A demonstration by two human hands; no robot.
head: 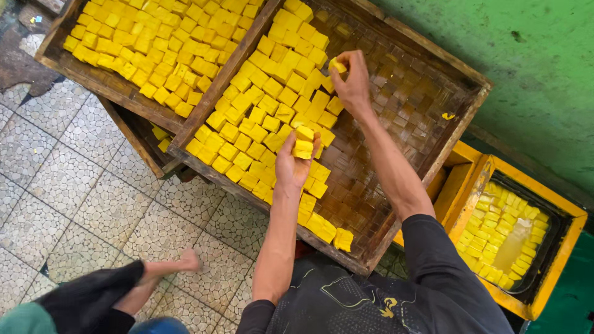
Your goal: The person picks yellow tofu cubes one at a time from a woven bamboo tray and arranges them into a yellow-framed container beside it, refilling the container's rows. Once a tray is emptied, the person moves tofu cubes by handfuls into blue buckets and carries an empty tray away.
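My left hand (291,166) holds a small stack of yellow cubes (304,142) above a woven wooden tray (396,93). My right hand (351,79) is raised over the same tray, pinching one yellow cube (337,64) between its fingertips. Rows of yellow cubes (260,105) cover the tray's left half. Its right half is bare weave, except for one yellow crumb (448,115).
A second wooden tray (80,71) full of yellow cubes lies at the upper left. A yellow box (557,266) at the right holds more cubes in liquid. Another person's hand (185,263) and dark sleeve reach in at the lower left over tiled floor. A green wall (532,68) stands behind.
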